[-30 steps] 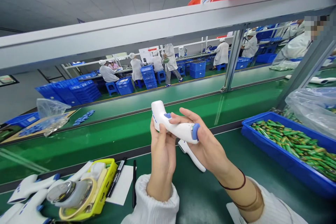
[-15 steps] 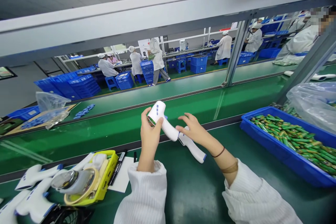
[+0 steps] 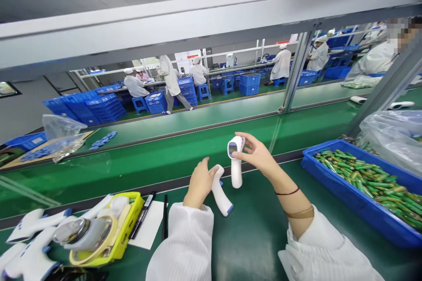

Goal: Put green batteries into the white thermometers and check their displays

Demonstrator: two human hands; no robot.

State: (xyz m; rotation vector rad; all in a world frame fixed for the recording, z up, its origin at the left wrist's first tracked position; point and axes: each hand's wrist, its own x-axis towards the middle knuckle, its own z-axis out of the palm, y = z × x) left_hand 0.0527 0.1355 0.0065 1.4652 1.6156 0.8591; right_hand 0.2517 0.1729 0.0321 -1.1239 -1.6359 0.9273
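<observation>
In my right hand [image 3: 255,156] is a white infrared thermometer [image 3: 236,175], its small screen facing me and its handle pointing down. The thumb presses near the screen and the fingers curl over the top. A second white thermometer [image 3: 221,193] with a blue handle end lies tilted over the green bench, just left of the first. My left hand [image 3: 200,182] is beside its head, fingers apart and thumb against or very near it. The far side of that thermometer's head is hidden.
A blue bin [image 3: 356,193] of green batteries stands at right. At left are a yellow basket [image 3: 127,228], more thermometers [image 3: 31,246], a marker [image 3: 141,215] and white paper [image 3: 150,226]. A green conveyor ledge [image 3: 158,153] runs behind; co-workers sit beyond.
The thermometer in my left hand has left its grasp, and my right hand, empty before, now holds one. My left hand moved lower and slightly right. A person in the background walked left.
</observation>
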